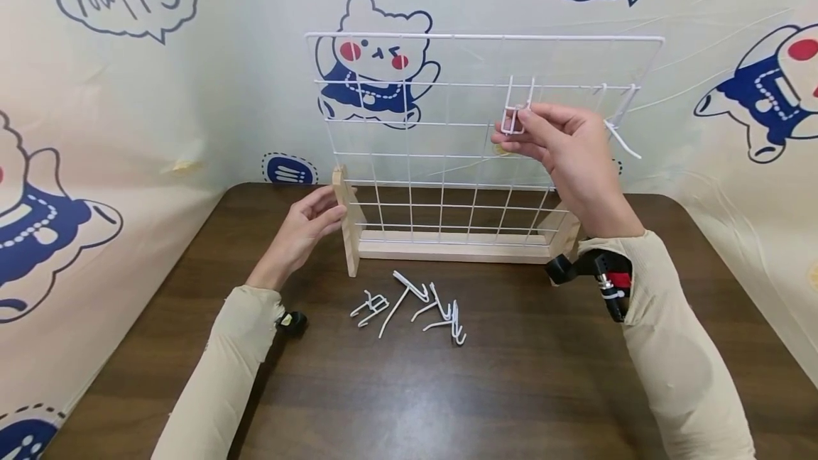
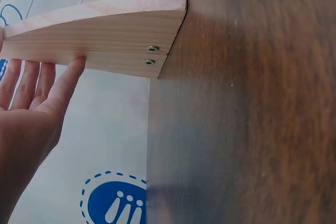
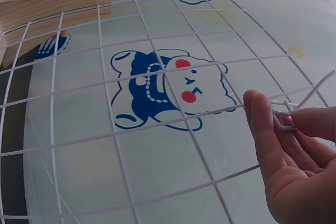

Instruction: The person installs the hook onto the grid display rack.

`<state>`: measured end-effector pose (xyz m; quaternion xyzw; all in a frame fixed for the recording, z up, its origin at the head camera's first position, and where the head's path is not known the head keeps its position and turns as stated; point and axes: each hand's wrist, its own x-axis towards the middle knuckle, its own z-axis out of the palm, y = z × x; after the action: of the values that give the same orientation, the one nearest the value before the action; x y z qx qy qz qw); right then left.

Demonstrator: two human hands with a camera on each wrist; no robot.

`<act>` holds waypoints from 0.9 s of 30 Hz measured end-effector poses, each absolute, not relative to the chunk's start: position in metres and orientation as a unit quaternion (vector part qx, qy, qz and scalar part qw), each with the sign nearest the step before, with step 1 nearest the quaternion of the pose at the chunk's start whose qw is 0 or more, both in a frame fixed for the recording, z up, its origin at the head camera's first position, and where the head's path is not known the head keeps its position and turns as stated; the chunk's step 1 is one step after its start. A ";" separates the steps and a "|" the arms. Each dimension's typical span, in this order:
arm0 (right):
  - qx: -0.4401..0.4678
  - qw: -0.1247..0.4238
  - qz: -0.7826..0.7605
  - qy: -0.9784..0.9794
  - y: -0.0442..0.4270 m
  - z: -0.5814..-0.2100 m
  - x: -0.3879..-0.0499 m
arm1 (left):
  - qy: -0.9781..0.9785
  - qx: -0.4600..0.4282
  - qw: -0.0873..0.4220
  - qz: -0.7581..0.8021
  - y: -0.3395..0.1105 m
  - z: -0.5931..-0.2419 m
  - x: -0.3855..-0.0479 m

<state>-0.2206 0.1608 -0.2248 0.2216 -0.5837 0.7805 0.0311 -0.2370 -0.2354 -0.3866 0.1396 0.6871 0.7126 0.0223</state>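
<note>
In the head view my right hand (image 1: 569, 148) pinches a white wire hook (image 1: 509, 108) between thumb and fingers, in front of the upper right of a white wire grid (image 1: 441, 123). The hook's two prongs point up near a horizontal wire; contact is unclear. The right wrist view shows the right hand (image 3: 294, 156) close to the grid's wires, partly hiding the hook. My left hand (image 1: 297, 233) touches the grid's left wooden support (image 1: 348, 233). In the left wrist view the left hand (image 2: 37, 114) has its thumb against the wood and other fingertips hidden.
Several loose white wire hooks (image 1: 402, 304) lie on the dark wooden table (image 1: 396, 396) before the stand. Another white hook (image 1: 620, 137) hangs at the grid's right end. A wooden crossbar (image 1: 447, 253) joins the supports. A printed cloth (image 1: 255, 91) stands behind.
</note>
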 end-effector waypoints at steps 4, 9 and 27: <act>0.218 0.031 0.779 -0.587 0.162 -0.231 -0.221 | 0.693 0.137 0.022 0.707 -0.235 -0.386 -0.238; 0.219 0.030 0.779 -0.586 0.164 -0.239 -0.221 | 0.693 0.132 0.024 0.709 -0.234 -0.387 -0.238; 0.219 -0.037 0.790 -0.572 0.167 -0.265 -0.222 | 0.694 0.131 0.024 0.707 -0.236 -0.387 -0.237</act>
<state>-0.2223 0.1670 -0.2646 0.2187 -0.5722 0.7895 -0.0369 -0.2370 -0.2358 -0.3869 0.1310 0.6941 0.7074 0.0241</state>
